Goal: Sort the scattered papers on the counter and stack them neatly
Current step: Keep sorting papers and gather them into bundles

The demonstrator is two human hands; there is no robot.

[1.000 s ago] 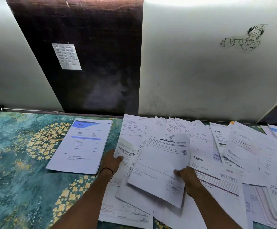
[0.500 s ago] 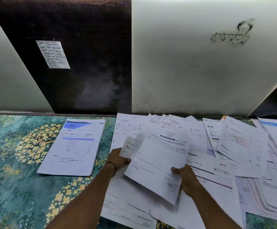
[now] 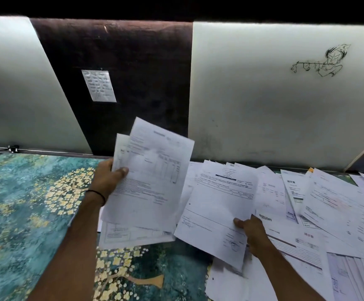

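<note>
While the left hand (image 3: 108,179) grips 2 sheets (image 3: 153,174) up above the counter (image 3: 24,213) | right hand (image 3: 252,233) pinches 1 sheet (image 3: 218,205) by its bottom corner | loose papers (image 3: 339,213) lie spread at right

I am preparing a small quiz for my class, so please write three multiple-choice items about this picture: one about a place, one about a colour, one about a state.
1. Where is the ink drawing? A on the dark panel; B on the white panel; C on the floor.
2. Which colour is the counter? A plain red; B teal with yellow flowers; C black.
3. What does the left hand do? A lies flat on the counter; B hangs empty; C grips raised sheets.

Key: 1 B, the drawing sits high on the white panel at the right. 2 B, the bare surface shows it. 3 C, it holds the sheets clear of the counter, while the right hand pinches another sheet.
</note>
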